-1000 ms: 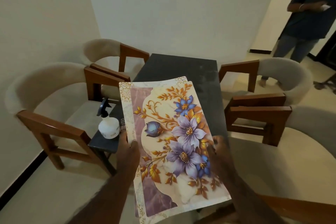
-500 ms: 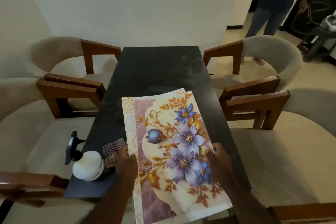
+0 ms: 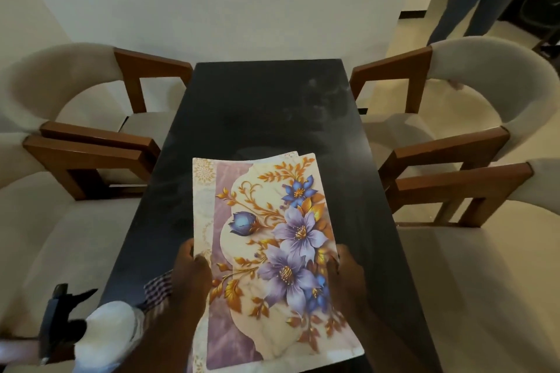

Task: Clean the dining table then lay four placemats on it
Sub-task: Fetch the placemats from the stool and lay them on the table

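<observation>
A stack of floral placemats (image 3: 266,239), purple and gold flowers on cream, hangs over the near end of the dark dining table (image 3: 266,106). My left hand (image 3: 189,275) grips the stack's left edge, thumb on top. My right hand (image 3: 345,278) grips its right edge. A second mat's corner peeks out at the far end of the stack. A checked cloth (image 3: 157,288) lies on the table's near left corner, partly hidden by my left arm. Beside it stands a white spray bottle (image 3: 103,327) with a black trigger.
Two cushioned chairs with wooden arms stand on each side of the table, left (image 3: 91,148) and right (image 3: 454,154). A white wall closes the far end. A person's legs (image 3: 472,0) stand in the doorway at the far right.
My view has swung from the table's left corner to square over its near end and tilted down. Both hands still hold the placemats, which now hang over the table top.
</observation>
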